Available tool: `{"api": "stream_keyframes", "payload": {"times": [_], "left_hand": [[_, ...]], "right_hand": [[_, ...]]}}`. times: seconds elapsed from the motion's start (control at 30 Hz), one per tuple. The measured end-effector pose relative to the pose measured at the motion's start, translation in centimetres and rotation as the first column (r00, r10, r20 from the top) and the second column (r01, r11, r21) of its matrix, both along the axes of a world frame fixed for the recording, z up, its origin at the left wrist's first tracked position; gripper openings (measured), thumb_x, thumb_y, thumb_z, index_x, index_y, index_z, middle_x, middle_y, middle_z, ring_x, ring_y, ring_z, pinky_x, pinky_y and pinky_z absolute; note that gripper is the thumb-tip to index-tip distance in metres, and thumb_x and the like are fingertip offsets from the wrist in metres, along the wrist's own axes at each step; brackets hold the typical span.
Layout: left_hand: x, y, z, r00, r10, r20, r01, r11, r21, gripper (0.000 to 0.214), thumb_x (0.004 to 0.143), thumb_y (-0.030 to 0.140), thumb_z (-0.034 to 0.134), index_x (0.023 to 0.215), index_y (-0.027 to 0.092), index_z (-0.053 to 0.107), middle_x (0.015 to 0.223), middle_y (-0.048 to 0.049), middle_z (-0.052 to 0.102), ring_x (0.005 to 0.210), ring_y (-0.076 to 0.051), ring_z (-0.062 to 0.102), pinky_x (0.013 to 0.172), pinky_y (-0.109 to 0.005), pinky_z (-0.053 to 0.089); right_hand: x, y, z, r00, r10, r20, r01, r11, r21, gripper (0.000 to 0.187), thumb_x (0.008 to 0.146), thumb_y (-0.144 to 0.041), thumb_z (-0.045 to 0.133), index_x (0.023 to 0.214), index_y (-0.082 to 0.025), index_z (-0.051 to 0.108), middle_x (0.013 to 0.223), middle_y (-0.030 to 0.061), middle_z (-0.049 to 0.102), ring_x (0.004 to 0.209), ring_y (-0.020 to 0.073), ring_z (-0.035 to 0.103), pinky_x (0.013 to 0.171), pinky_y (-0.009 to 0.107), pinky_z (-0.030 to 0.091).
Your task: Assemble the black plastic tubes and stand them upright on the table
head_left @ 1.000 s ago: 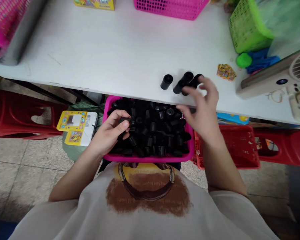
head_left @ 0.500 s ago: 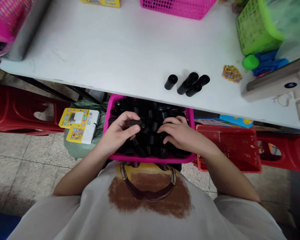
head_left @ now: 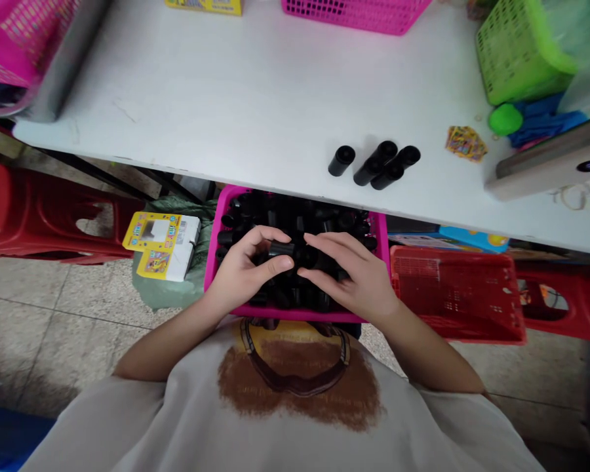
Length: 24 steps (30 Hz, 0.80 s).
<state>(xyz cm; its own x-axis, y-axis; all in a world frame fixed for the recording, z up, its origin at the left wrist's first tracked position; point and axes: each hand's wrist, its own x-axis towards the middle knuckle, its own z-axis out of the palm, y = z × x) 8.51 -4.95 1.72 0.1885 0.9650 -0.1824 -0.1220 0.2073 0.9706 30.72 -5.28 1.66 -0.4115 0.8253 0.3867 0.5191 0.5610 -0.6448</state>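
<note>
A pink basket [head_left: 214, 259] full of small black plastic tubes rests on my lap under the table edge. My left hand [head_left: 243, 272] is closed round one black tube [head_left: 281, 249], held just above the heap. My right hand [head_left: 356, 275] pinches a second black piece [head_left: 309, 257] right against it, fingertips meeting the left hand's. On the white table [head_left: 226, 105] above lie a single black tube [head_left: 341, 160] and a group of three tubes [head_left: 386, 165] side by side.
A red basket [head_left: 457, 295] stands to the right of my lap, a yellow and white carton [head_left: 162, 242] to the left. On the table are a green basket [head_left: 518, 49], a pink basket [head_left: 356, 13], a small printed packet [head_left: 465, 143] and a fan [head_left: 550, 164].
My right hand left the tubes on the table, dropped into the pink basket and came to meet the left hand. The left hand kept its tube and lifted it slightly.
</note>
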Motion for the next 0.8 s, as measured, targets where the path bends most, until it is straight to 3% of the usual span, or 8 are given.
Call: {"api": "stream_keyframes", "payload": {"times": [0.2, 0.3, 0.4, 0.5, 0.57, 0.63, 0.7, 0.8], "left_hand": [[0.2, -0.3, -0.3, 0.991, 0.025, -0.133, -0.004, 0.987, 0.159, 0.034, 0.084, 0.051, 0.087, 0.104, 0.024, 0.081, 0.104, -0.0064, 0.071, 0.103, -0.024, 0.066, 0.102, -0.036, 0.052], [0.5, -0.7, -0.7, 0.962, -0.035, -0.271, 0.108, 0.960, 0.259, 0.054, 0.088, 0.057, 0.081, 0.132, 0.026, 0.076, 0.135, -0.0127, 0.066, 0.129, -0.032, 0.060, 0.119, -0.046, 0.044], [0.8, -1.2, -1.3, 0.921, -0.200, -0.335, 0.294, 0.920, 0.259, 0.085, 0.092, 0.064, 0.073, 0.164, 0.026, 0.046, 0.173, -0.0181, 0.031, 0.158, -0.040, 0.034, 0.128, -0.056, 0.032], [0.7, -1.2, -1.4, 0.918, -0.264, -0.297, 0.343, 0.904, 0.256, 0.097, 0.092, 0.064, 0.073, 0.170, 0.028, 0.029, 0.182, -0.0167, 0.007, 0.165, -0.042, 0.018, 0.127, -0.055, 0.036], [0.3, -0.9, -1.3, 0.968, -0.153, -0.200, 0.203, 0.945, 0.257, 0.091, 0.091, 0.064, 0.074, 0.167, 0.031, 0.035, 0.179, -0.0168, 0.018, 0.153, -0.038, 0.043, 0.115, -0.046, 0.051], [-0.1, -0.6, -1.3, 0.998, -0.004, -0.064, 0.016, 0.981, 0.193, 0.078, 0.093, 0.063, 0.074, 0.159, 0.034, 0.043, 0.166, -0.0163, 0.043, 0.111, -0.025, 0.071, 0.087, -0.035, 0.061], [-0.5, -0.4, -1.4, 0.993, 0.110, 0.034, -0.113, 0.989, 0.093, 0.063, 0.095, 0.062, 0.071, 0.148, 0.036, 0.048, 0.139, -0.0101, 0.062, 0.069, -0.012, 0.066, 0.059, -0.027, 0.056], [-0.6, -0.3, -1.6, 0.979, 0.189, 0.079, -0.191, 0.981, 0.016, 0.047, 0.097, 0.054, 0.070, 0.133, 0.035, 0.047, 0.111, 0.0011, 0.059, 0.051, -0.005, 0.055, 0.045, -0.023, 0.048]], "right_hand": [[-0.2, 0.1, -0.5, 0.999, 0.009, 0.040, -0.011, 0.998, 0.059, 0.047, 0.105, -0.037, 0.068, 0.151, -0.030, 0.063, 0.122, 0.0098, 0.075, 0.110, 0.0259, 0.075, 0.105, 0.044, 0.063], [-0.7, 0.1, -1.2, 0.999, 0.048, 0.021, -0.048, 0.999, 0.022, 0.049, 0.107, -0.036, 0.064, 0.155, -0.028, 0.058, 0.128, 0.0112, 0.074, 0.118, 0.0275, 0.072, 0.108, 0.047, 0.061], [-1.5, 0.1, -1.6, 0.997, 0.082, -0.017, -0.083, 0.992, -0.096, 0.053, 0.108, -0.037, 0.061, 0.158, -0.026, 0.050, 0.142, 0.0127, 0.069, 0.126, 0.0283, 0.069, 0.107, 0.049, 0.062], [-1.4, 1.0, -1.4, 0.998, 0.055, 0.014, -0.054, 0.994, -0.100, 0.050, 0.108, -0.040, 0.058, 0.157, -0.029, 0.051, 0.146, 0.0107, 0.067, 0.126, 0.0283, 0.069, 0.106, 0.050, 0.062], [-0.4, 2.7, -1.1, 0.997, -0.052, 0.060, 0.052, 0.999, -0.003, 0.046, 0.108, -0.044, 0.059, 0.151, -0.030, 0.058, 0.142, 0.0100, 0.069, 0.129, 0.0314, 0.067, 0.113, 0.054, 0.055], [1.2, 5.0, -1.2, 0.970, -0.219, 0.107, 0.207, 0.972, 0.114, 0.044, 0.106, -0.049, 0.061, 0.146, -0.031, 0.065, 0.137, 0.0111, 0.071, 0.136, 0.0374, 0.060, 0.121, 0.063, 0.043], [2.9, 7.5, -1.8, 0.912, -0.370, 0.178, 0.336, 0.922, 0.192, 0.045, 0.106, -0.054, 0.060, 0.144, -0.031, 0.067, 0.134, 0.0123, 0.071, 0.141, 0.0437, 0.052, 0.119, 0.073, 0.034], [4.4, 10.0, -2.8, 0.810, -0.494, 0.317, 0.426, 0.866, 0.261, 0.045, 0.107, -0.058, 0.054, 0.141, -0.033, 0.068, 0.137, 0.0141, 0.068, 0.141, 0.0481, 0.044, 0.111, 0.076, 0.031]]}}
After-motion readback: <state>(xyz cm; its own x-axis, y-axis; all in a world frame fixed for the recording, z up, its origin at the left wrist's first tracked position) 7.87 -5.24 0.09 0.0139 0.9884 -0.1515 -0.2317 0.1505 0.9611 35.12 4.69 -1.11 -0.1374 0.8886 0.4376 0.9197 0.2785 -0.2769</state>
